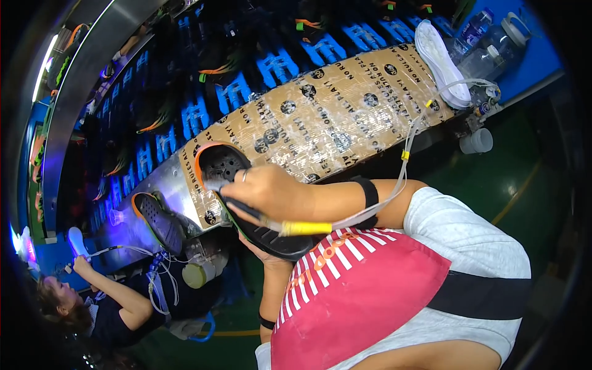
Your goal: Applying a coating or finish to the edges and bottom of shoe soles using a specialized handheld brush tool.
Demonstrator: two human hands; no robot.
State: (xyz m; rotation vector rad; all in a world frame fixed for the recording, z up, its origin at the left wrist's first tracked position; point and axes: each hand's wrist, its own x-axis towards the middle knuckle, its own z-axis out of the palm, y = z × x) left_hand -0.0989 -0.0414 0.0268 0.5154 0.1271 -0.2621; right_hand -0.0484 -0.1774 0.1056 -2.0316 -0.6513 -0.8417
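Note:
My left hand [265,251] is under a black clog [223,159] with an orange rim and holes in its upper. It supports the clog at the near edge of a cardboard-covered bench; most of its fingers are hidden. In my right hand [271,185], closed fingers grip a dark-handled brush [242,211], whose blurred pale tip is against the clog's inside. A clear hose [388,196] wrapped in yellow tape runs from the handle along my forearm. Left of my hands, a second black clog [159,225] with an orange edge rests on bare metal.
Brown printed cardboard [308,117] under clear film covers the bench. Beyond it, a dark conveyor carries blue-lit pieces [277,66]. At right are a white sole [441,65], bottles [473,28] and a white cup [476,142]. A co-worker [117,302] holds a pale sole at lower left.

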